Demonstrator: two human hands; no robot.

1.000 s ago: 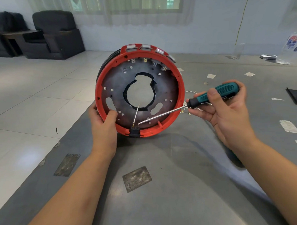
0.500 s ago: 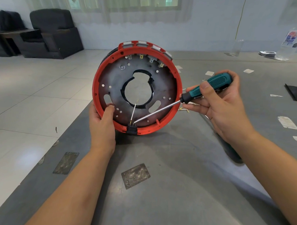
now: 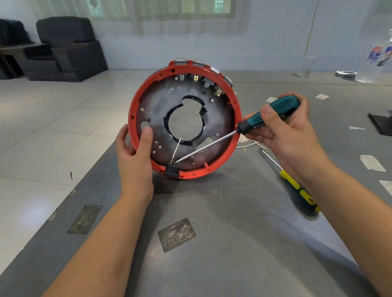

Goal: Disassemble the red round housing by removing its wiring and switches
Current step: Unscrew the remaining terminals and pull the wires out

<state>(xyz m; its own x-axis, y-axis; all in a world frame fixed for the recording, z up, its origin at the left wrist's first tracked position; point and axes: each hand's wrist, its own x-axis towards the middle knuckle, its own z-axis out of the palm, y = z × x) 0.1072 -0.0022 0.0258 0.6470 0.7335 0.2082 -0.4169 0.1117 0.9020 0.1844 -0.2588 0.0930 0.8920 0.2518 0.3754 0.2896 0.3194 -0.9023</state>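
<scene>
We've got the red round housing (image 3: 134, 115) standing on edge on the grey table (image 3: 231, 249), our left hand (image 3: 134, 159) gripping its lower-left rim, thumb inside. Our right hand (image 3: 286, 133) is wrapped around the teal screwdriver (image 3: 269, 115), tip at the black fitting (image 3: 172, 169) on the housing's bottom rim. A yellow screwdriver (image 3: 293, 185) lies to the housing's right.

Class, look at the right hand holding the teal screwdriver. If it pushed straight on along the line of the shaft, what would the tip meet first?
Probably the black switch at the bottom of the red housing. The right hand aims the teal screwdriver down-left, its tip at the switch's terminals; actual contact is unclear.
</scene>
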